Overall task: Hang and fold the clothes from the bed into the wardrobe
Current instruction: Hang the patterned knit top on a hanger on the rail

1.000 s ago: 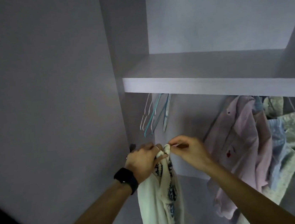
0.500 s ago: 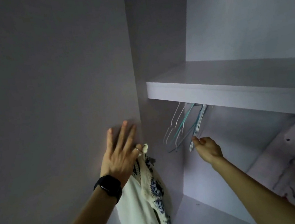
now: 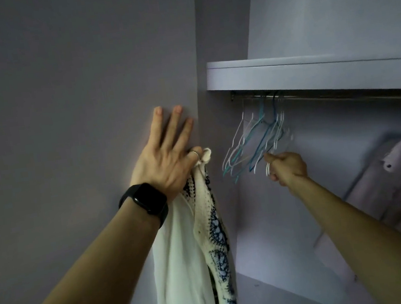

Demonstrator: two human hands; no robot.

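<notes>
The wardrobe (image 3: 310,67) fills the view, its rail (image 3: 339,95) running left to right, and the white garment (image 3: 179,255) hangs straight down at near left, long axis vertical, its top pinched by my left hand (image 3: 167,161) while the other fingers lie flat on the side panel (image 3: 64,118). The wire hangers (image 3: 256,142) hang at the rail's left end, up and right of the white garment, and my right hand (image 3: 284,166), the nearer one to them, is clenched around the lower part of a white hanger (image 3: 268,170).
</notes>
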